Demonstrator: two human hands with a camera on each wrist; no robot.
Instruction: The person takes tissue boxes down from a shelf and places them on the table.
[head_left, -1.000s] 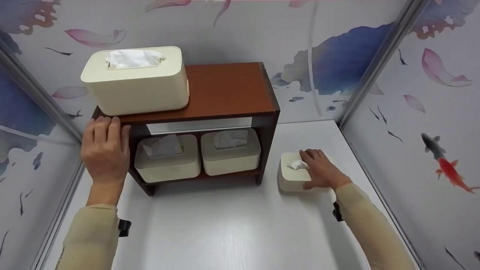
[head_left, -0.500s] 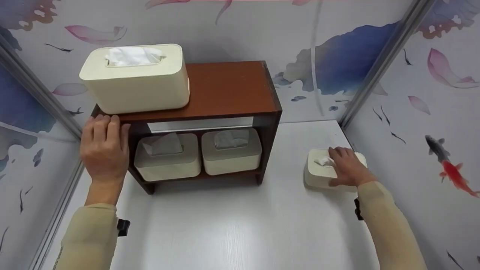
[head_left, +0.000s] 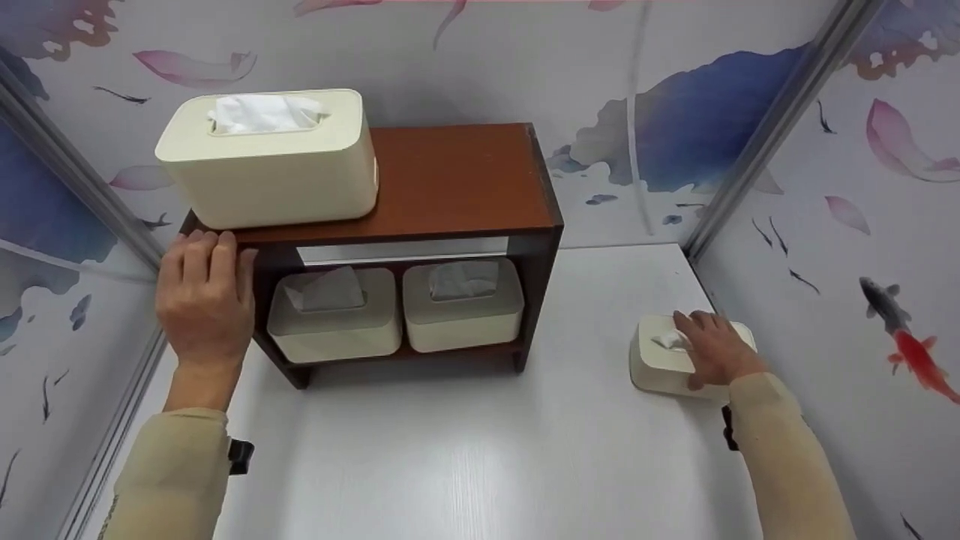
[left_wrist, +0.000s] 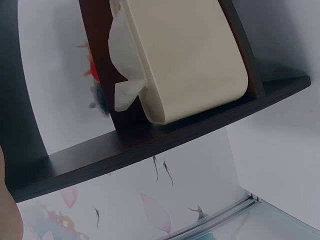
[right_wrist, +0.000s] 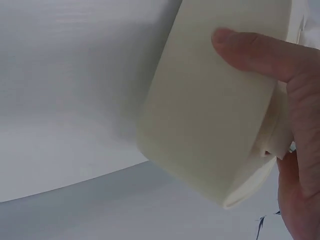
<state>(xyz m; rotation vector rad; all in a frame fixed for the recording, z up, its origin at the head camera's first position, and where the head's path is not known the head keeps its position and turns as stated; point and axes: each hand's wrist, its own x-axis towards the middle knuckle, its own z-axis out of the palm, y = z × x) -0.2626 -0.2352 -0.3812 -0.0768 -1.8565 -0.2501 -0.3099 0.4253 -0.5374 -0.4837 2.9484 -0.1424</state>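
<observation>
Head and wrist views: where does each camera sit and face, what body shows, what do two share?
Head: worn there, facing forward and down at the shelf; left hand, right hand, sleeves show.
Left wrist: on that wrist, facing a shelved tissue box; left hand's edge shows.
Right wrist: on that wrist, facing right hand holding another box; head shows both.

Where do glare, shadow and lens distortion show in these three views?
Head: glare brightens the white tabletop, and tissue boxes inside the brown shelf unit have shaded tops. Left wrist: the brown shelf unit looks dim, its edges bowed. Right wrist: soft shadow darkens the white tabletop beside the held tissue box.
</observation>
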